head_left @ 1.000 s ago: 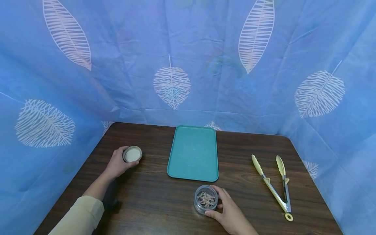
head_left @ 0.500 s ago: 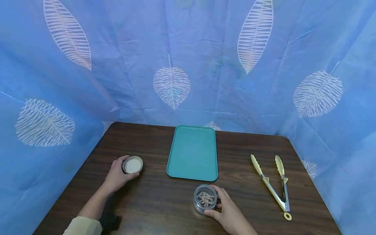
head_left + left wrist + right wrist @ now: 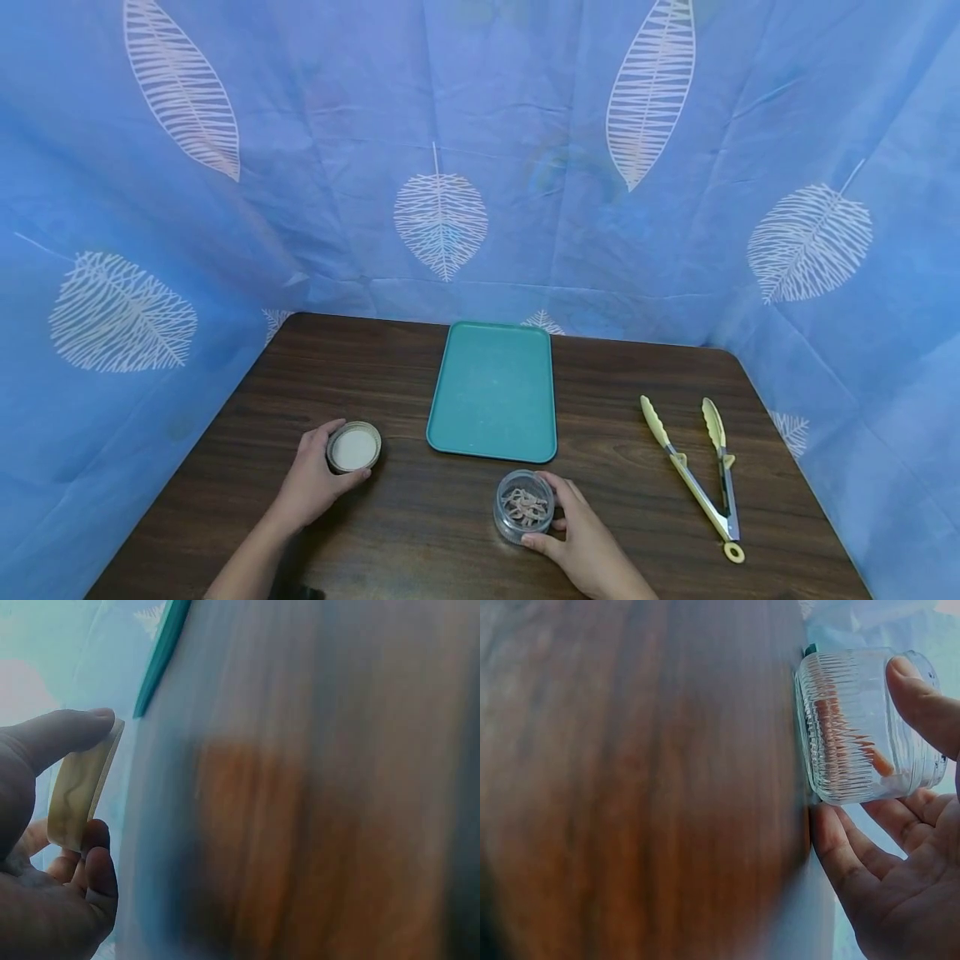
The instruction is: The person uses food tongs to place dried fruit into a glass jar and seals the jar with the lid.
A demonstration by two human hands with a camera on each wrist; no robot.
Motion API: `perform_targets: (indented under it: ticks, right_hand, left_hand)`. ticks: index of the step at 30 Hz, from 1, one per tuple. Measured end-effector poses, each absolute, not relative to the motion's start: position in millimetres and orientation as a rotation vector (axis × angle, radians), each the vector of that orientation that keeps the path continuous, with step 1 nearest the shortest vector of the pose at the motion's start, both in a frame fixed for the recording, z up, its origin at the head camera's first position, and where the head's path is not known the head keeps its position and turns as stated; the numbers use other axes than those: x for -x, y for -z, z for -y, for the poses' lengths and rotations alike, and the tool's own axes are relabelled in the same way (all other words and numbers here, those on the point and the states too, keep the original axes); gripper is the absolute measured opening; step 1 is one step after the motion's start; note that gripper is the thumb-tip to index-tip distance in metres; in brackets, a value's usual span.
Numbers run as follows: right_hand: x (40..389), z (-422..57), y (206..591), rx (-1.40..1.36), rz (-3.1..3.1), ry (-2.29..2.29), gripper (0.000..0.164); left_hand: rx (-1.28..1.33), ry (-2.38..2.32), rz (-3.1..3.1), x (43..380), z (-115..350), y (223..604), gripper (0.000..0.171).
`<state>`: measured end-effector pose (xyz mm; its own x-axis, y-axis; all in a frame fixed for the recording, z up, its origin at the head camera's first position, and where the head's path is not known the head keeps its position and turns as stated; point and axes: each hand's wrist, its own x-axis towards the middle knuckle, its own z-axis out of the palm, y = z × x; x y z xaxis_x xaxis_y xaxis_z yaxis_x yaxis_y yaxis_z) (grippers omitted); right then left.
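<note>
My left hand (image 3: 310, 481) grips a round jar lid (image 3: 355, 448) by its edge, its white inside facing up, above the left part of the table. In the left wrist view, the thumb and curled fingers pinch the yellowish rim of the lid (image 3: 79, 791). At the front centre stands a small clear glass jar (image 3: 512, 534) without a cover, ribbed around its lower wall. Pale brown curled pieces (image 3: 527, 506) lie inside it. My right hand (image 3: 583, 540) holds this jar from the right, thumb on the near side and fingers around the far side.
A teal rectangular tray (image 3: 492, 392) lies flat behind the jar, at the table's back middle. To the right, tongs (image 3: 705, 492) with cream tips rest spread apart on the dark wood table (image 3: 420, 533). Blue leaf-print cloth (image 3: 525, 242) hangs around the back and sides.
My left hand has brought the lid nearer to the front of the table and slightly to the right. My right hand and the jar have stayed in place.
</note>
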<state>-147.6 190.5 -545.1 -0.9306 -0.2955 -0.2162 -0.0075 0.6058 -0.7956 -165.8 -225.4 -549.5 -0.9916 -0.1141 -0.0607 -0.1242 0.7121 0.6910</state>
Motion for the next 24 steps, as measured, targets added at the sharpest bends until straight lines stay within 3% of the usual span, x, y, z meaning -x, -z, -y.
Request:
perform_targets:
  ticks: [24]
  right_hand:
    - [146.8, -191.4, 555.1, 0.303, -2.458, 1.358, 0.102]
  left_hand:
    - [0.164, -1.249, -2.901, 137.7, 178.9, 538.4, 0.099]
